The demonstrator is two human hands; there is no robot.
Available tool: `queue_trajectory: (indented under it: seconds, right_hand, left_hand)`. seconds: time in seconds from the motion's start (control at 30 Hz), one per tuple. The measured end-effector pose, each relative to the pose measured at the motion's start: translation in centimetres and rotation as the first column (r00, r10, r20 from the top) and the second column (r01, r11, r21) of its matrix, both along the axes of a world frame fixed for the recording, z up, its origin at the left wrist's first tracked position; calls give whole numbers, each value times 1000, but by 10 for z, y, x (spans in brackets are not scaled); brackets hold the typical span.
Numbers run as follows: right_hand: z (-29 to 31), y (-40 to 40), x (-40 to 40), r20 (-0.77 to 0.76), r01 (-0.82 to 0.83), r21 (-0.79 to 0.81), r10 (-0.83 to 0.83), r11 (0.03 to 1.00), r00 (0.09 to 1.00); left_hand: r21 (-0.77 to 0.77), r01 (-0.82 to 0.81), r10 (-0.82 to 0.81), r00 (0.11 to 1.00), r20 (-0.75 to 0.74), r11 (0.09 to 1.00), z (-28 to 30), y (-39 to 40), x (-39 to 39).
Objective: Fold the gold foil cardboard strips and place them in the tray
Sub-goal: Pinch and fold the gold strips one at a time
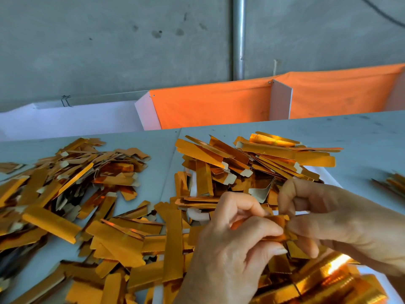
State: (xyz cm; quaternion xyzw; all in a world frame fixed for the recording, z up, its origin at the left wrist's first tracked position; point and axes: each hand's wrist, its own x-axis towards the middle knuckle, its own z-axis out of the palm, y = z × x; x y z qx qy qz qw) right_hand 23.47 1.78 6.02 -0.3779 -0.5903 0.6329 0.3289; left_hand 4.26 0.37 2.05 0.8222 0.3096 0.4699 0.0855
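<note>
Held strip: one gold foil cardboard strip (pixel 277 227) sits between both hands at about 4 o'clock in the view, above the heap; only its short middle part shows between the fingers
Left hand: the left hand (pixel 236 242) pinches the strip's left end, thumb under and curled fingers over it; knuckles turned toward the camera
Right hand: the right hand (pixel 341 220) grips the strip's right end with curled fingers; the thumb tip meets the left fingers at the strip
Tray: a white tray (pixel 328 175) lies under the heap at 3 o'clock; only its edge shows past the strips, and how far it reaches cannot be told
Tray heap: gold strips (pixel 258 159) piled thick from 1 o'clock down to 5 o'clock, some showing pale cardboard backs
Left pile: loose strips (pixel 72 183) spread over the grey table (pixel 361 132) from 9 o'clock to 7 o'clock
Small stack: a few more strips (pixel 394 183) at the 3 o'clock edge, blurred
Behind the table: orange cloth bins (pixel 214 106) at 12 to 2 o'clock; a metal pole (pixel 238 38) upright against the grey wall
</note>
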Motion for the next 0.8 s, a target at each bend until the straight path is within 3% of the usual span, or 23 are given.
queue_trajectory:
  seconds: [0.2, 0.33, 0.67, 0.8]
  right_hand:
    - [-7, 2, 6, -171, -41, -82, 26, 996, 985]
    - [-8, 2, 4, -169, -35, -83, 20, 996, 985]
    - [-10, 4, 2, -116, 11, -8, -11, 1000, 993]
    - [-15, 6, 1, -193, -24, -51, 14, 998, 981]
  left_hand:
    - [-53, 14, -9, 996, 90, 999, 2, -1, -1]
    - [-54, 3, 4, 990, 139, 999, 3, -1, -1]
    - [3, -23, 23, 997, 73, 1000, 2, -1, -1]
    - [-62, 4, 6, 986, 167, 998, 3, -2, -2]
